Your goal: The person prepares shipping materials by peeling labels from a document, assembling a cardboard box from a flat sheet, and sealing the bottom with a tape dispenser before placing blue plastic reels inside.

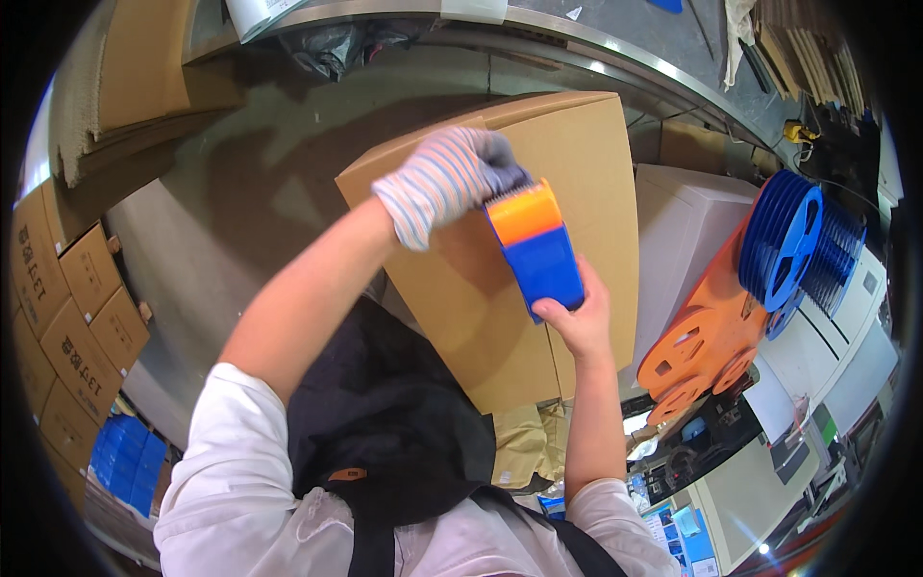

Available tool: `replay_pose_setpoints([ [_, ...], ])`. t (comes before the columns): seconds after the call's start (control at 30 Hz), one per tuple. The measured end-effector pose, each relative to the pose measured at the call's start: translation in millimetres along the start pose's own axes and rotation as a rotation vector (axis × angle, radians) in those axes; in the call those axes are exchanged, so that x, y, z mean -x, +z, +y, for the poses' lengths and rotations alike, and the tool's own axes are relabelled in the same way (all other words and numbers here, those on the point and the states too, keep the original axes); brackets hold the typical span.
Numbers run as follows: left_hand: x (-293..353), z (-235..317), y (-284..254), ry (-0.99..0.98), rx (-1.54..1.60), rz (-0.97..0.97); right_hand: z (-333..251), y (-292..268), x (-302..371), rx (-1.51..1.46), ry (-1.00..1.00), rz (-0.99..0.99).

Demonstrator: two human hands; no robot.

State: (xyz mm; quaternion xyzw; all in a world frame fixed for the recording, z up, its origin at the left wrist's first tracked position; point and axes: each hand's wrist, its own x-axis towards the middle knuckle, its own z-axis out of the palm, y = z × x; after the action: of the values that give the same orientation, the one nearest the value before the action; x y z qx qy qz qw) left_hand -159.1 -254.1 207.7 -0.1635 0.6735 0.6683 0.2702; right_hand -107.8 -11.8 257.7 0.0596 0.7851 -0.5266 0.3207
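Note:
My right hand (584, 313) is bare and wrapped round the lower end of a tape dispenser (546, 266) with a blue body and an orange top. The dispenser is held tilted above a large brown cardboard box (586, 163). At the dispenser's toothed edge, my left hand (445, 180), in a striped knit glove with dark fingertips, has its fingers curled together. Whatever those fingers may pinch is too small to make out. A seam runs down the box beneath the dispenser.
Orange and blue plastic reels (697, 337) stand to the right of the box, near a pale grey box (678, 231). Stacked cartons (72, 356) line the left side. A metal-edged worktable (615, 48) runs across the far side. Brown paper (529, 447) lies near me.

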Motion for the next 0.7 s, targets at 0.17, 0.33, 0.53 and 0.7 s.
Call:
replay_pose_setpoints([
  [0.17, -62.2, 16.0, -97.7, 0.143, -0.148, 0.305, 8.9, -3.4, 4.2, -0.044, 0.116, -0.018],
  [0.33, -105.9, -9.8, -110.4, 0.029, -0.315, 0.308, 21.0, 5.5, 4.4, -0.128, 0.154, 0.052],
  [0.53, -131.6, -63.2, -82.3, -0.058, -0.386, 0.213, 31.5, 6.6, 3.2, -0.103, 0.116, 0.091],
  [0.7, -124.6, -84.2, -57.3, -0.157, -0.795, -0.031, 41.0, 8.1, 6.5, -0.120, 0.100, 0.117],
])
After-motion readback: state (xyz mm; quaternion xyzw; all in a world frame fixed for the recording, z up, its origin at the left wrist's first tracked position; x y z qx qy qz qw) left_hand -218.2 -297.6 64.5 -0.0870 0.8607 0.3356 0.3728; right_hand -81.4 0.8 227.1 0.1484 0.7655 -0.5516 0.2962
